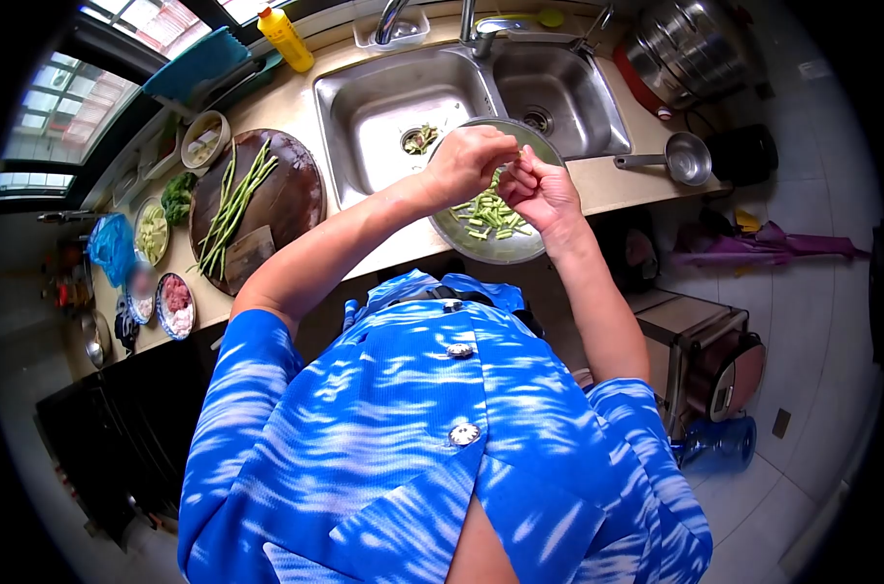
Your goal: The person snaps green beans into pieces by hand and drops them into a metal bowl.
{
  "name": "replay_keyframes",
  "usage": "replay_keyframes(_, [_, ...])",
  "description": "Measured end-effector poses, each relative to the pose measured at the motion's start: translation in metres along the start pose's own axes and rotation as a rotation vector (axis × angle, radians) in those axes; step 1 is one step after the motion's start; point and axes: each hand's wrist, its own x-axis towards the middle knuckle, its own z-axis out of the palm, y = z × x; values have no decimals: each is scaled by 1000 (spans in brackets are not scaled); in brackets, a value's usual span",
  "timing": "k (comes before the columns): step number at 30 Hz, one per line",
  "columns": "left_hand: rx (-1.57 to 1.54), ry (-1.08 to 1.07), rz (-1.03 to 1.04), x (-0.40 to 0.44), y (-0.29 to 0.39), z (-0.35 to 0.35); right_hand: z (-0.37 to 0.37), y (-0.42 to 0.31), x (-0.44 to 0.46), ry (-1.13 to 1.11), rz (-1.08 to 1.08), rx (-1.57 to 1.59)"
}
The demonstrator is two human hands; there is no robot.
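Note:
Both of my hands are closed in a pinch, close together above a metal bowl at the counter's front edge. My left hand has its fingers bent down towards the right one. Beside it, my right hand is turned partly palm up with its fingers curled. A small yellow-green bit shows at the meeting fingertips and looks like a piece of long bean; most of it is hidden. Cut long bean pieces lie in the bowl. Whole long beans rest on a round dark chopping board to the left.
Behind the bowl is a double sink with green scraps at one drain. Plates of chopped vegetables and raw meat stand left. A saucepan and a steamer pot are right. A yellow bottle stands at the back.

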Motion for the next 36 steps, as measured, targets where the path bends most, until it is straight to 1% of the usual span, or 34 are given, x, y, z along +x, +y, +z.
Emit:
replay_keyframes(1, [65,-75,144,4,1,-6,0,-1,-1,11,47,126])
replay_keyframes(2, [64,-75,144,5,2,-6,0,-1,-2,23,94,253])
replay_keyframes(4, [54,-126,191,4,2,-2,-7,0,-1,20,83,236])
replay_keyframes(6, [29,-139,168,0,-8,1,-10,1,-1,209,-18,-237])
replay_keyframes(7, [6,-112,86,-3,-12,5,-22,1,3,188,-71,-605])
replay_keyframes(8, [-17,-83,6,-6,-18,8,-33,6,6,247,-270,-1046])
replay_keyframes(9, [51,-186,2,-7,-20,5,-40,6,9,283,-489,-1327])
replay_keyframes(10, [50,-186,-1,-8,-22,4,-47,5,12,316,-712,-1600])
replay_keyframes(11, [5,-315,-123,-8,-24,4,-54,6,14,316,-709,-1599])
replay_keyframes(12, [-41,-442,-245,-6,-22,2,-40,2,10,263,-661,-1411])
replay_keyframes(13, [-85,-462,-252,-4,-19,4,-28,-1,6,214,-611,-1222])
replay_keyframes(14, [-88,-466,-249,-2,-17,5,-18,-2,3,220,-612,-1221])
replay_keyframes(16, [-183,-407,-204,-1,-16,8,-4,-1,0,165,-642,-1496])
replay_keyframes(17, [-184,-314,-178,-5,-21,15,-5,1,1,176,-749,-1509])
replay_keyframes(20, [-103,-346,-203,-9,-32,14,-9,-5,-1,234,-705,-1532])
replay_keyframes(22, [-118,-383,-199,-5,-29,6,-8,-5,-3,249,-718,-1553])
replay_keyframes(24, [-185,-387,-297,-3,-26,4,-9,-4,-2,228,-802,-1528])
replay_keyframes(26, [-153,-352,-277,-3,-25,6,-6,-1,-1,221,-817,-1585])
replay_keyframes(28, [-52,-379,-254,-2,-21,8,0,4,-3,256,-928,-1707])
replay_keyframes(29, [-67,-369,-253,-3,-21,8,-2,6,-1,273,-963,-1735])
replay_keyframes(30, [-65,-367,-254,-2,-18,6,-4,7,0,269,-963,-1735])
replay_keyframes(32, [-34,-279,-256,-1,-11,3,-6,7,1,273,-770,-1555])
replay_keyframes(33, [-35,-279,-257,-3,-11,5,-9,6,4,274,-770,-1555])
replay_keyframes(35, [8,-87,-105,-5,-10,10,-15,3,9,75,-85,-165])
replay_keyframes(36, [7,-87,-104,-3,-7,8,-15,2,8,76,-87,-165])
